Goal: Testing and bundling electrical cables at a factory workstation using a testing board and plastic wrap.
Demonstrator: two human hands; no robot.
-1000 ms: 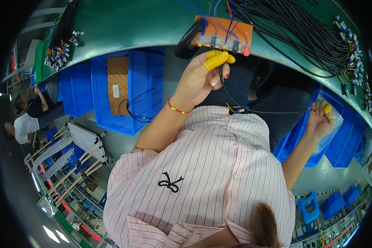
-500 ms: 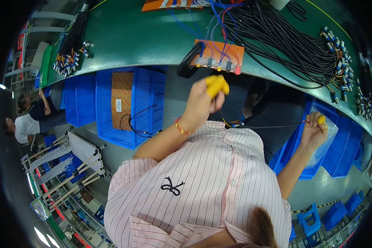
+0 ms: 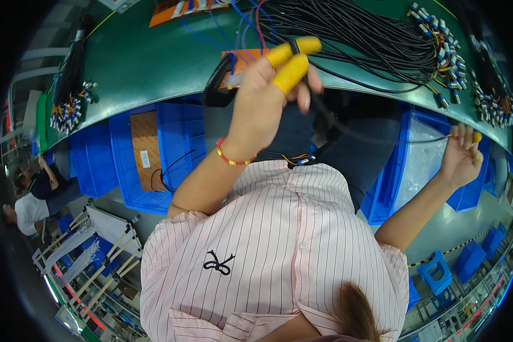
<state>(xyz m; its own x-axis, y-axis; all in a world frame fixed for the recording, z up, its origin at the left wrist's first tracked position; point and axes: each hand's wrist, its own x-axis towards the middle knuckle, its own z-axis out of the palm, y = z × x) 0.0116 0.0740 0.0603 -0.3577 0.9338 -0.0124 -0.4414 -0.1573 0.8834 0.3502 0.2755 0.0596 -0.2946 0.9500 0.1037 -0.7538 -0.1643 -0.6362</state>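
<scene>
My left hand, with yellow finger covers on some fingers, pinches a black cable above the front edge of the bench. From there the cable sags to the right, partly blurred, to my right hand. That hand is closed on the cable's end, where short orange-yellow wires show; one fingertip is yellow too. On my lap lies a connector end with coloured wires. Behind my left hand, partly hidden, is an orange board with blue and red leads. A thick black loop sits beside it.
A large bundle of black cables with metal connectors covers the right of the green bench. Another bundle lies at the left. Blue bins stand below the bench edge. Two people are at far left.
My left hand has risen and now grips the cable, away from the board's terminals. My right hand has moved right and slightly up with the cable's end. The view has shifted.
</scene>
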